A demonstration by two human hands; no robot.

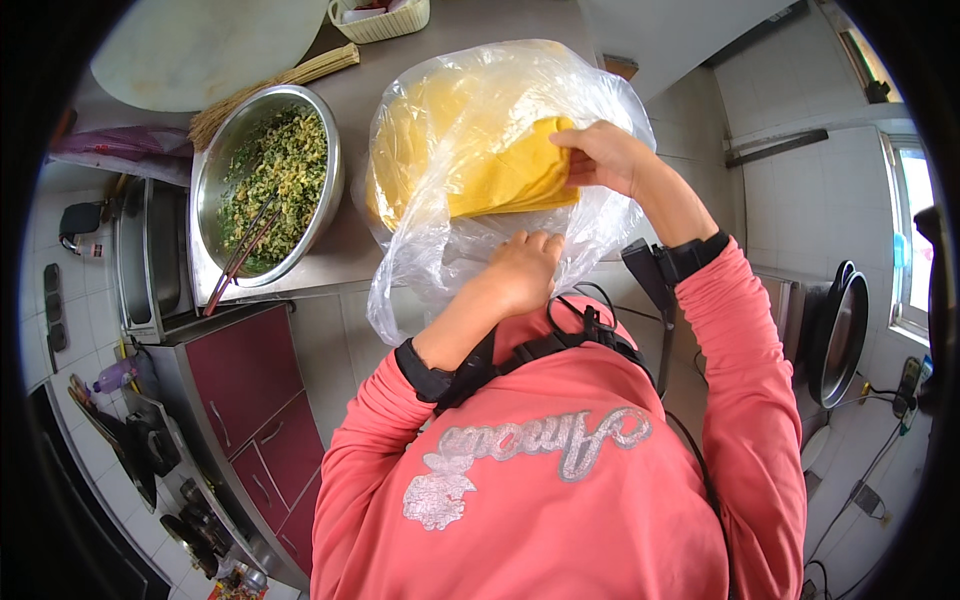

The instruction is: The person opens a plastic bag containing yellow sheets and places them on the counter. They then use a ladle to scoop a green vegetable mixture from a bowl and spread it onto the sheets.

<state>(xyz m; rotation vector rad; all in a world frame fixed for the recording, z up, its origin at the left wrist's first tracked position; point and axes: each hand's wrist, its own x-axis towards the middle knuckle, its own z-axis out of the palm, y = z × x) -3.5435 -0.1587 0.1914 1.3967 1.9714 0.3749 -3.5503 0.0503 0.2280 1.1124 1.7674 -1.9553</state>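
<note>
A large clear plastic bag lies on the counter in front of me, its mouth toward my body. Inside is a stack of soft, flat yellow sheets that look like dough wrappers. My right hand reaches in at the right and pinches the stack's right edge between thumb and fingers; how many sheets it grips I cannot tell. Curled on the near edge of the plastic, my left hand holds the bag by its opening. Crumpled film covers the far and left parts of the stack.
Left of the bag stands a steel bowl of chopped green and yellow filling, with chopsticks leaning over its near rim. Behind are a straw brush, a pale round board and a cream basket. Red cabinets are at lower left.
</note>
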